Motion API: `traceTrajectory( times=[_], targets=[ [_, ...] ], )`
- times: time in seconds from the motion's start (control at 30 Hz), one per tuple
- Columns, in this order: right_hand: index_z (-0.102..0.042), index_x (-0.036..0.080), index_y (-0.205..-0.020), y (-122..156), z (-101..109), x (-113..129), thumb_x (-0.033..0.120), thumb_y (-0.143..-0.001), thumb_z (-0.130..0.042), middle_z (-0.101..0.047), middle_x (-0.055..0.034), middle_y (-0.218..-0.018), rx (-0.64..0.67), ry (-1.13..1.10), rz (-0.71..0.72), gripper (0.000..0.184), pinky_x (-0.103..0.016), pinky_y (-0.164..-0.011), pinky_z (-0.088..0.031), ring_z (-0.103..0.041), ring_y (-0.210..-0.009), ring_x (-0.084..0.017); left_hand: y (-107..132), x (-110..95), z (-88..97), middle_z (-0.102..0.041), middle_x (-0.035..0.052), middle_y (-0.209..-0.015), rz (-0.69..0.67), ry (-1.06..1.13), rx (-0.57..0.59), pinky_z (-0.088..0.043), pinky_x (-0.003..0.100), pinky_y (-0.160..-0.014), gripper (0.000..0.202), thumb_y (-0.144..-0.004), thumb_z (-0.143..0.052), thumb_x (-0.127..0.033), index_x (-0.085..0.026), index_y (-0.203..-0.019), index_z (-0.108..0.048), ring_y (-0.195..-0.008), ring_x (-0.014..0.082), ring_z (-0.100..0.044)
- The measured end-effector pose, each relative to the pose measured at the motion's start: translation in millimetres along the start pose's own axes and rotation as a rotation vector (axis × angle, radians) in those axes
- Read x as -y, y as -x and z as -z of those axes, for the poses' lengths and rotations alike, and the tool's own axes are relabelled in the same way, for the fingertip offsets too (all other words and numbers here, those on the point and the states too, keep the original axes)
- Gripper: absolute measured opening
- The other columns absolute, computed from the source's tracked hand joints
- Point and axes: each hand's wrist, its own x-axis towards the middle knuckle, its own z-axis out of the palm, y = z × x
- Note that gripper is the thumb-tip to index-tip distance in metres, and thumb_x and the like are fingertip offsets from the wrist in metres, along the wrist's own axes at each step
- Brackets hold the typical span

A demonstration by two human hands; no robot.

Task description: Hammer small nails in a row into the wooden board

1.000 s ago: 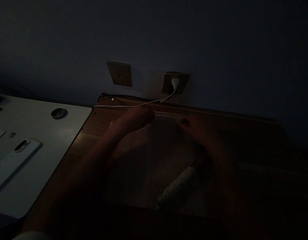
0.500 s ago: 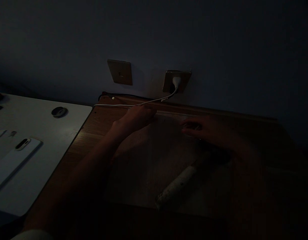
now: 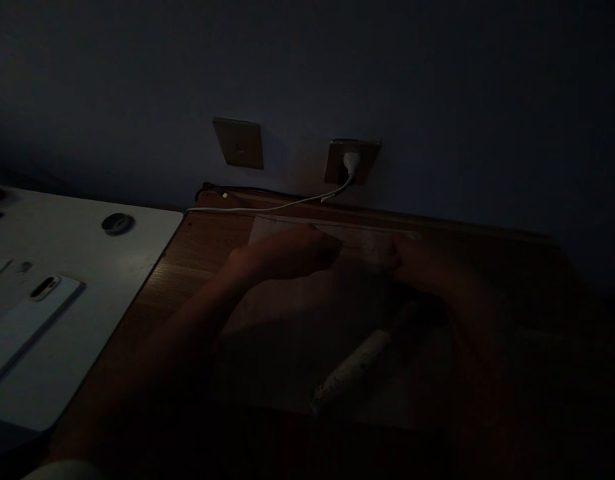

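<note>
A thin pale sheet (image 3: 307,300) lies on the wooden tabletop, dim in the low light. Over its far part, my left hand (image 3: 307,252) is closed with its fingers curled under. My right hand (image 3: 412,260), also closed, is at the sheet's far right, a short gap from the left. Whatever the fingers of either hand may pinch is hidden. Nearer to me, a whitish, dark-flecked cylinder (image 3: 350,373) lies slantwise on the sheet; its brownish upper end runs into shadow below my right hand.
At the left is a white board (image 3: 112,267) bearing a white phone (image 3: 37,320) and a round dark item (image 3: 118,224). A white cable (image 3: 267,209) runs along the table's back to a plug (image 3: 352,162) in the wall socket. Another wall plate (image 3: 240,143) is to its left.
My left hand has moved right and slightly nearer, uncovering the sheet's far left corner. My right hand's fingers have closed and shifted slightly right. The cylinder stays put.
</note>
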Motion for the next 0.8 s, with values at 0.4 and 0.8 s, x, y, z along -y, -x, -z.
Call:
traceTrajectory(
  times=[0.4, 0.8],
  targets=[
    [-0.059, 0.025, -0.103, 11, 13, 31, 0.009, -0.074, -0.068, -0.077, -0.0012, -0.088, 0.106, -0.256, 0.132, 0.034, -0.029, -0.066, -0.049, -0.073, -0.082, -0.022, 0, -1, 0.2, -0.073, 0.0027, -0.08, 0.108, -0.058, 0.062, -0.036, 0.026, -0.058, 0.016, -0.092, -0.06, -0.006, -0.018, -0.087, -0.07, -0.068, 0.0144, -0.064],
    [-0.063, 0.022, -0.12, 8, 1, 41, 0.004, -0.075, -0.068, -0.077, -0.0084, -0.107, 0.203, -0.176, 0.164, 0.048, -0.027, -0.069, -0.046, -0.072, -0.095, -0.024, 2, 0, 2.9, -0.074, 0.0027, -0.081, 0.125, -0.118, 0.097, -0.036, 0.026, -0.059, 0.009, -0.091, -0.064, -0.012, -0.017, -0.091, -0.071, -0.071, 0.0154, -0.065]
  ],
)
